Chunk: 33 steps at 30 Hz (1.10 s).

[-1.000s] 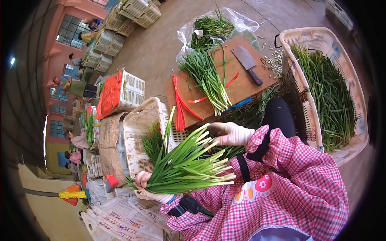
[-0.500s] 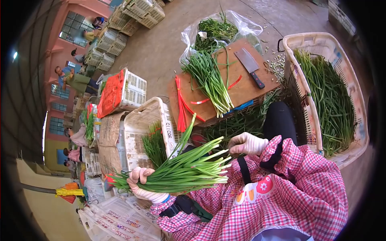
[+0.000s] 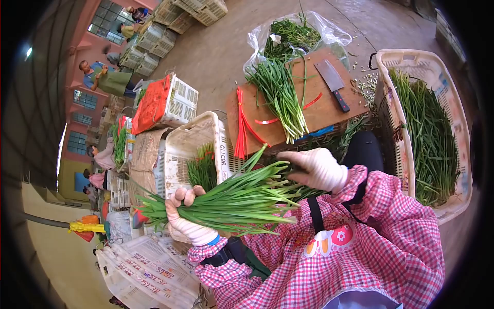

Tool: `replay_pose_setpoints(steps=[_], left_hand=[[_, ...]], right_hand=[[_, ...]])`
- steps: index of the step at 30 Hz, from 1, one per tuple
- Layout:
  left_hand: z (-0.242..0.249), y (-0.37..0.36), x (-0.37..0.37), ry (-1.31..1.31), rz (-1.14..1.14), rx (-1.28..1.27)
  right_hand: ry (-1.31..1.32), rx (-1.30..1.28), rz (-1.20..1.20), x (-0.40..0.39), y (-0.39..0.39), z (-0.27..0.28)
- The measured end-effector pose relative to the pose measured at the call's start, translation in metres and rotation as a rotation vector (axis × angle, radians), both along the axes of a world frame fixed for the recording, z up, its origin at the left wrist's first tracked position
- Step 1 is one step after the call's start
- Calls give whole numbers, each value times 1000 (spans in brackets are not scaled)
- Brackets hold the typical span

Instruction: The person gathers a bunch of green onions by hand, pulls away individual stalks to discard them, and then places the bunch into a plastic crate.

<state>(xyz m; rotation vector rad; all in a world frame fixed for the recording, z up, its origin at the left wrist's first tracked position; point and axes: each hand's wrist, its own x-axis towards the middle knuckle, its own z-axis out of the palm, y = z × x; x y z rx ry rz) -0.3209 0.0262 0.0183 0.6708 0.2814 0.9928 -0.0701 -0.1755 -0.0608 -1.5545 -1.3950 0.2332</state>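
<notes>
My left hand [image 3: 186, 215], in a white glove with the fingertips bare, is wrapped around a bunch of garlic chives [image 3: 236, 198] above my lap. The pale stem ends fan out to the right. Close to those ends is my right hand [image 3: 318, 169], also gloved, its finger and thumb apart and nothing visible between them. Past the hands, a second bunch of chives [image 3: 280, 95] lies on a wooden board [image 3: 329, 116]. A cleaver [image 3: 332, 82] rests on the board's right side, and red ties [image 3: 241, 126] lie on its left.
To the right stands a large crate [image 3: 406, 159] filled with long chives [image 3: 427, 139]. A white crate [image 3: 177, 139] with more chives is beyond my left hand. Behind the board sits a plastic bag of greens [image 3: 290, 38]. Stacked crates [image 3: 149, 49] and a person [image 3: 105, 77] are farther off.
My right hand has moved up and away from the stem tips, its finger and thumb now apart. The bunch in my left hand is fanned wider. The view has shifted slightly.
</notes>
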Motion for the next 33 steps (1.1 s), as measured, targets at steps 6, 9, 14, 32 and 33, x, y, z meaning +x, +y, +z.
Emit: replay_pose_setpoints(steps=[6, 9, 14, 32, 33], left_hand=[[12, -25, 28, 86, 109, 33], [10, -21, 27, 70, 144, 69], [11, -23, 34, 156, 186, 48], [32, -74, 112, 323, -274, 344], [28, -65, 105, 317, -274, 442]], right_hand=[[22, 79, -9, -13, 28, -2], [497, 67, -39, -13, 24, -5], [561, 32, 168, -8, 5, 25], [1126, 163, 427, -37, 67, 23], [1232, 117, 525, -25, 66, 22]])
